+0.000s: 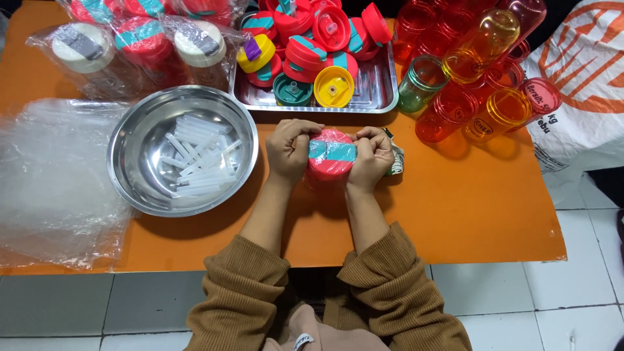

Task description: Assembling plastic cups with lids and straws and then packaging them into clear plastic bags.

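Red lid [331, 155] with teal flap is gripped between left hand [290, 148] and right hand [372, 156], over the orange counter [455, 208] — judged light, rigid, slippery plastic — best held by its rim.

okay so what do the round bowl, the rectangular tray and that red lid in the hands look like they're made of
The round bowl and rectangular tray look like polished metal, probably stainless steel: silvery, with mirror-like reflections. The red lid, held between the left hand and right hand, looks like opaque moulded plastic with a teal flap, glossy as if film-wrapped, though that is hard to confirm.
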